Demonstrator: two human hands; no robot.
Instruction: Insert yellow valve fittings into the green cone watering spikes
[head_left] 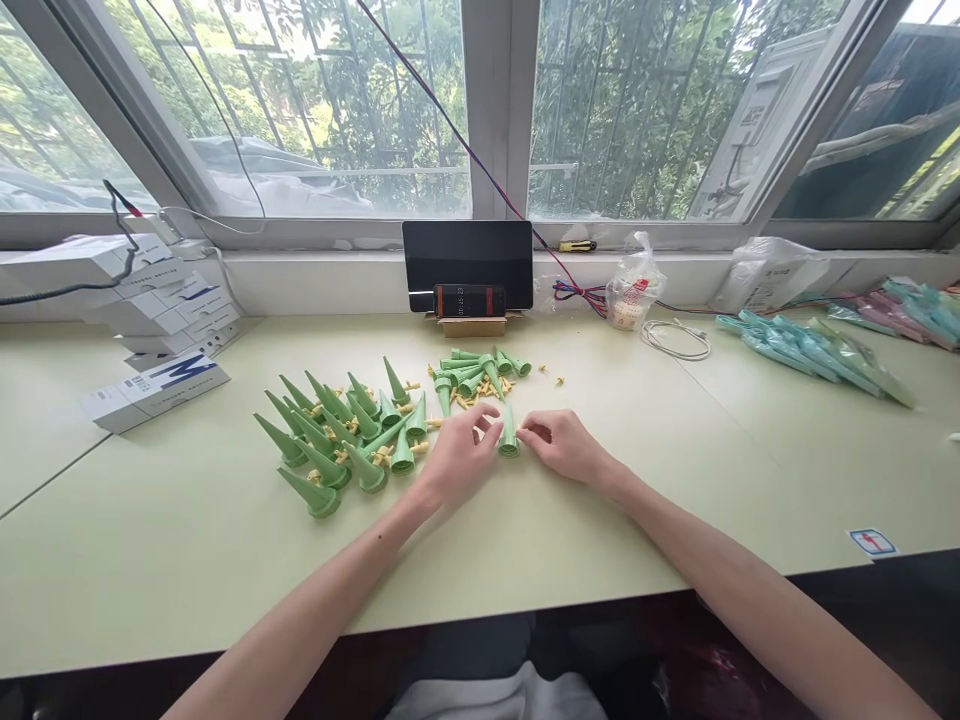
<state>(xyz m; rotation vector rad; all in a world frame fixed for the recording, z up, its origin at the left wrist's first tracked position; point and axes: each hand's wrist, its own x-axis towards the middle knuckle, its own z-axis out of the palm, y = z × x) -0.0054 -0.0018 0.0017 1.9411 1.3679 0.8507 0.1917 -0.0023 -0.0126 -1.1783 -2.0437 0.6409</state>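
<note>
A green plastic cone (508,441) lies on the table between my hands, its open round end toward me. My left hand (469,445) is on its left side, thumb and forefinger curved with a gap between them, the thumb tip close against the cone. On the other side my right hand (566,443) pinches, its fingertips at the cone's edge; whatever is in the pinch is too small to make out. Farther back, loose green cones (469,370) lie around a pile of small yellow pieces (480,392). Left of my hands are several green cones (322,465) with yellow pieces in their sides.
A phone (470,300) leans on a cardboard stand before a dark tablet (469,255). White boxes (180,300) are stacked at the left. A plastic bag (634,285), a coiled white cable (675,340) and blue-green packets (802,345) lie at the right.
</note>
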